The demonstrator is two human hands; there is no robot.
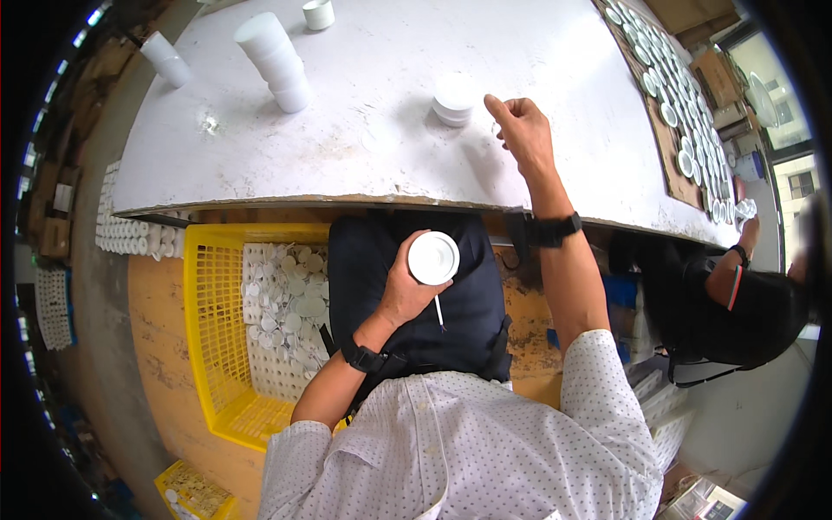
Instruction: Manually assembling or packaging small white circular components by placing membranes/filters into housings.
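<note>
Down at the left, beside the person's lap, a yellow crate (208, 347) sits low beneath the table edge, holding trays of small white caps (286, 303). Just right of it, the left hand (407, 290) is raised over the dark lap, forearm coming up from the lower edge with the elbow bent and a black watch on the wrist. Its fingers (400, 260) are wrapped around a round white lid (433, 257), which faces up toward the camera; the thumb side curls over the lid's left rim. A thin white stick (440, 314) hangs below the hand, though how it is held cannot be told.

Farther off, on the white table (260, 165), a stack of white jars (276, 62) stands at the far left with another short stack (166, 58) beyond it, and a small pile of white lids (453, 100) rests near the middle.

To the right, the right arm stretches forward across the near table edge, a black band at the wrist. The right hand (524, 130) hovers over the table just right of that pile, the forefinger pointing far and left, the other fingers (513, 110) loosely curled; whether they pinch anything cannot be told.

At the far right, a brown board (672, 160) carries rows of white lids, and another person in dark clothes sits beside it.
</note>
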